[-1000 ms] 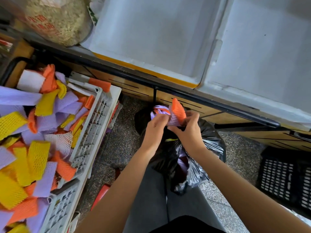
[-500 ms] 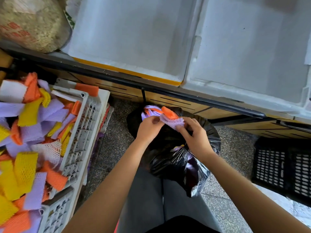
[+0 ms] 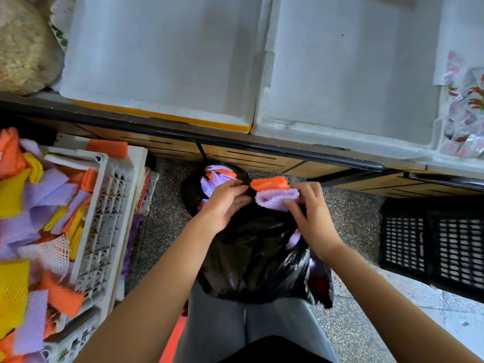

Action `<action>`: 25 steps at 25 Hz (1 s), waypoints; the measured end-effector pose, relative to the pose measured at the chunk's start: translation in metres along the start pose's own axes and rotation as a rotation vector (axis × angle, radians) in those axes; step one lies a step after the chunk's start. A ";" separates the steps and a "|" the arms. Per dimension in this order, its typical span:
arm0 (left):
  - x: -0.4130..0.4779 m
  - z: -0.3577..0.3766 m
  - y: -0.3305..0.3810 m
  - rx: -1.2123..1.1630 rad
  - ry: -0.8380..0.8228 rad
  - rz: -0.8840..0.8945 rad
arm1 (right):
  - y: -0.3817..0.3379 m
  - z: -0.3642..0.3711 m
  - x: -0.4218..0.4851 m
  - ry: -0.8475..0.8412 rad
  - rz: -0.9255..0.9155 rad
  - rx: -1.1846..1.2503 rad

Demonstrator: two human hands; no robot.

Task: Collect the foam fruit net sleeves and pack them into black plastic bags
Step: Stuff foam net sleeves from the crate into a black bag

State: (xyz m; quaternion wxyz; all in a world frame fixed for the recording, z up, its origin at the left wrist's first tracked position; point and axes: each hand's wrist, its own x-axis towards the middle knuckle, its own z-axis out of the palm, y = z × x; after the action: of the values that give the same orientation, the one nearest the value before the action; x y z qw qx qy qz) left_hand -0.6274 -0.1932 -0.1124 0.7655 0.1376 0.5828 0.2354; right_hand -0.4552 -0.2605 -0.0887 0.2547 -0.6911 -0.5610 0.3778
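A glossy black plastic bag [image 3: 251,252] sits on the lap. The left hand [image 3: 225,205] pinches its far rim, and the right hand [image 3: 311,218] grips orange and purple foam net sleeves [image 3: 275,193] there. A white lattice crate [image 3: 104,205] crowds the left, with a black lattice crate [image 3: 432,242] on the right.

- Speckled grey terrazzo floor [image 3: 165,218], meeting pale smooth floor tiles [image 3: 458,326] at lower right.
- Wooden slotted front panel [image 3: 248,161] under a black metal edge rail [image 3: 288,152], running across the view.
- Above the rail, a white foam box with a yellow edge [image 3: 157,61] beside a plain white foam box [image 3: 340,61].
- Black plastic lattice crate [image 3: 432,244] on the floor, right.
- Soft, even light.
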 end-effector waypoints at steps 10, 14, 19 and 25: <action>-0.023 0.005 0.016 0.159 -0.091 0.201 | 0.001 -0.022 0.015 0.009 -0.627 -0.557; -0.034 0.016 0.009 0.388 -0.007 0.446 | -0.003 -0.012 0.029 0.044 -0.422 -0.698; -0.024 0.008 -0.001 0.438 0.024 0.350 | -0.014 -0.015 0.038 -0.011 -0.101 -0.288; -0.026 0.010 0.003 0.482 -0.001 0.347 | -0.009 0.000 0.022 0.078 -0.275 -0.296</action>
State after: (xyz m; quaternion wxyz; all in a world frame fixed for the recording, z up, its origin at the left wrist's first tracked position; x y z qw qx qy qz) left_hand -0.6233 -0.2035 -0.0868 0.6594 0.4132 0.5891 0.2176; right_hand -0.4590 -0.2366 -0.0868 0.2214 -0.6519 -0.6892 0.2258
